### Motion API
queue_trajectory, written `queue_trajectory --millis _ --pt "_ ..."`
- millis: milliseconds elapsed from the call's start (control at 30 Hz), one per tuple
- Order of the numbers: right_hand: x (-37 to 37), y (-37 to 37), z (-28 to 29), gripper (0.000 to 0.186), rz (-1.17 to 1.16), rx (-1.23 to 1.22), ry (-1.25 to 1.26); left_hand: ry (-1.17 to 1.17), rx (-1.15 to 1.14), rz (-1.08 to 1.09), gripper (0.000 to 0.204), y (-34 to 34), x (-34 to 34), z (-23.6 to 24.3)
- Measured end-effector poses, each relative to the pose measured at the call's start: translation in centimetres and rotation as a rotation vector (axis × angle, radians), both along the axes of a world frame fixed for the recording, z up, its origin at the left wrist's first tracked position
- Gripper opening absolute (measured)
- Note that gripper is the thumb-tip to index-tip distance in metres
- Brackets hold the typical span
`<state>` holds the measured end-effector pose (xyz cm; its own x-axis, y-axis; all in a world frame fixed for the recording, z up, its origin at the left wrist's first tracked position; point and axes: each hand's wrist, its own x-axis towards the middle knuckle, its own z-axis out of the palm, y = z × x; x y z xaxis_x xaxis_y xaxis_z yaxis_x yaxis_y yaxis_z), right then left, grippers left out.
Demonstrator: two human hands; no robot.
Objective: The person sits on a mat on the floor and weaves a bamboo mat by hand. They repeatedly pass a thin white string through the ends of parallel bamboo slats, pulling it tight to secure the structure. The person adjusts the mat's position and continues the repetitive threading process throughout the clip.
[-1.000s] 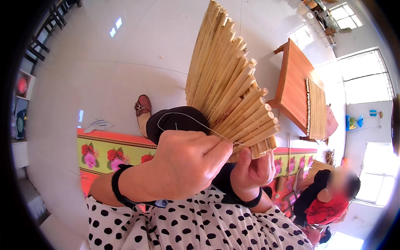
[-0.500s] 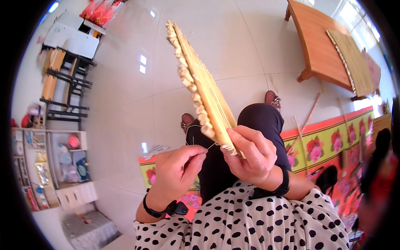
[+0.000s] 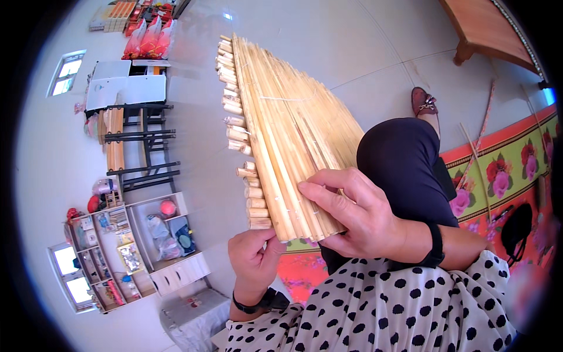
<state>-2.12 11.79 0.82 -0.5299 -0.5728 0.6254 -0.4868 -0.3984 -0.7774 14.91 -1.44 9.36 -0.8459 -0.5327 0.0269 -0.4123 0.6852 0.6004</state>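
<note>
"Stick mat (image 3: 293,129), pale yellow, filling the middle of the frame. What comes closest to us, below it?"

"A white garment (image 3: 399,305) with black dots, along the bottom edge. Just above are both hands, each with a black band at the wrist, at the mat's lower end."

"How is each one placed?"

"The right hand (image 3: 358,205) grips the mat's lower edge: some fingers lie on the upper face, and part of the hand goes under. The left hand (image 3: 255,255) is curled in, right by the lower left corner. Its fingertips are partly hidden, so I cannot tell whether they pinch anything."

"And the mat itself?"

"Sticks side by side, slanting up the frame, with round cut ends stepping along the left edge. A thin pale thread (image 3: 287,98) crosses its upper part."

"Past that?"

"A dark-trousered knee (image 3: 399,158) to the right, a flowered cloth (image 3: 522,146) at the right side, and a brown shoe (image 3: 422,102) on the tiled floor (image 3: 369,64)."

"Farther off?"

"A wooden table (image 3: 489,32) in the upper right corner; at left, a shelf unit (image 3: 179,273), with dark metal frames (image 3: 143,138) above it. Near the upper left rim is a window (image 3: 65,73)."
</note>
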Motion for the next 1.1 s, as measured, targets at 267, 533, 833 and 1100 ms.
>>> queue_trajectory --millis 267,533,833,1100 --pt "0.1 -0.4 0.0 0.073 -0.022 -0.019 -0.059 0.085 -0.217 -0.019 0.01 1.4 -1.7 -0.7" --pt "0.0 -0.6 -0.3 0.073 -0.005 -0.028 -0.057 0.075 -0.225 0.093 0.013 2.3 -2.0 -0.3" --pt "-0.2 -0.7 -0.1 0.07 0.023 -0.045 -0.118 0.149 -0.161 -0.026 0.026 2.1 -2.2 -1.3" --pt "-0.4 -0.8 0.2 0.068 -0.004 -0.053 -0.112 0.222 -0.233 0.028 0.019 2.2 -3.5 -1.8"
